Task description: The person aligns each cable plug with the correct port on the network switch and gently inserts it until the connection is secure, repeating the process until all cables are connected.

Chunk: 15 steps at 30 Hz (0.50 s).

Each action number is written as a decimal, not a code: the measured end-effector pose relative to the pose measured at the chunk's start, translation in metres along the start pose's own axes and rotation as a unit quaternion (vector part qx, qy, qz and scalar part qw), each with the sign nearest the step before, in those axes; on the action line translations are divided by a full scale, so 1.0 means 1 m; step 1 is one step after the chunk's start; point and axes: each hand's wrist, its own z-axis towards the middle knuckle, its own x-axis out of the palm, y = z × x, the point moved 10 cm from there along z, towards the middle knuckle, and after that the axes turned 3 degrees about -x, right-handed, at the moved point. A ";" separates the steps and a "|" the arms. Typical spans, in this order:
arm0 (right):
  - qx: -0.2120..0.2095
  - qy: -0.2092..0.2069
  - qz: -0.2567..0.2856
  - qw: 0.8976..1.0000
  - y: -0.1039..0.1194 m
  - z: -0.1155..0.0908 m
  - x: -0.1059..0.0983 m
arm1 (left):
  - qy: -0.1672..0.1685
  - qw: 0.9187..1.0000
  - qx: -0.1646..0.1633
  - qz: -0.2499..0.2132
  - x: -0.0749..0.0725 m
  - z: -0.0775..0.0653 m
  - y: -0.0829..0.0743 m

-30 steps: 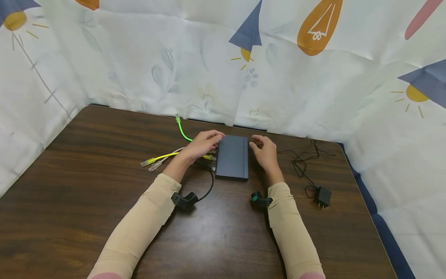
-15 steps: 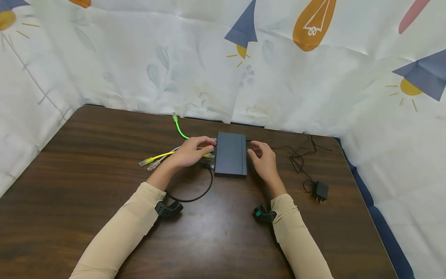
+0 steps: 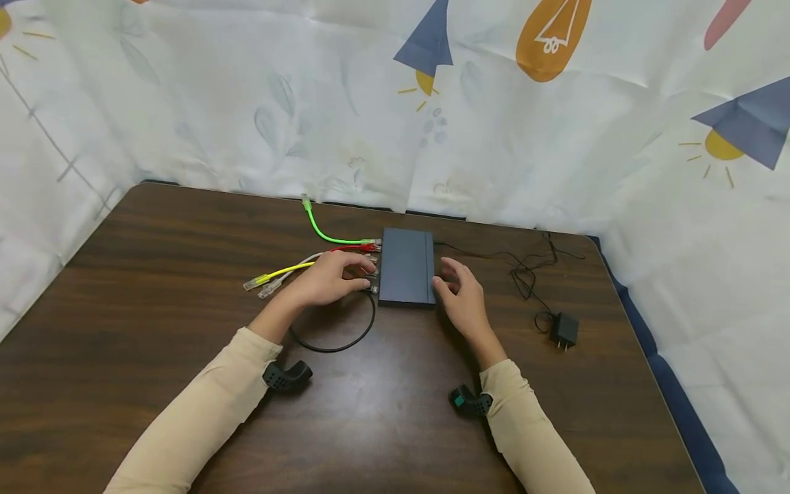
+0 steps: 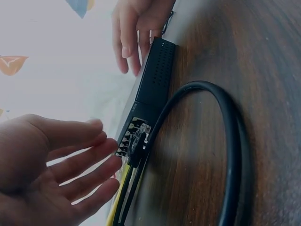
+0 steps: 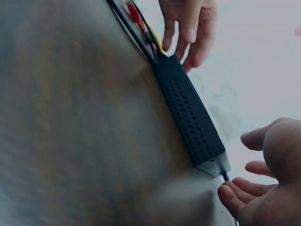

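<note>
A dark grey network switch (image 3: 406,267) lies flat on the table. Ethernet cables meet the ports along its left side: a green cable (image 3: 336,239), a red cable (image 3: 348,248) and a looped black cable (image 4: 225,117). My left hand (image 3: 327,278) hovers by these plugs, fingers loosely bent; in the left wrist view its fingertips stop just short of the black cable's plug (image 4: 141,134). Beside the right end of the switch is my right hand (image 3: 461,295), thumb and fingers apart and gripping nothing. A thin power cord (image 3: 463,251) leaves that end.
A black power adapter (image 3: 564,330) lies on the right of the table, its cord bunched behind it. Loose ends of a yellow cable (image 3: 271,276) and a grey cable (image 3: 269,289) point left. A patterned white curtain (image 3: 345,103) hangs behind the table (image 3: 154,309).
My left hand has drawn back toward me along the ports, uncovering the green and red plugs. My right hand has come slightly nearer to me. The head view has shifted a little.
</note>
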 end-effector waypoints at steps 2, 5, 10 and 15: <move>0.014 0.006 0.018 1.000 -0.002 -0.003 0.003 | 0.001 1.000 0.002 0.020 0.000 0.000 -0.001; 0.021 0.008 0.033 0.999 -0.002 -0.006 0.007 | 0.008 0.999 0.004 0.043 0.002 0.000 -0.002; 0.022 0.011 0.042 0.999 0.000 -0.007 0.010 | 0.018 0.998 0.009 0.065 0.007 0.001 -0.004; 0.042 0.028 0.044 0.998 -0.001 -0.010 0.013 | 0.012 0.995 0.016 0.096 0.008 0.000 -0.007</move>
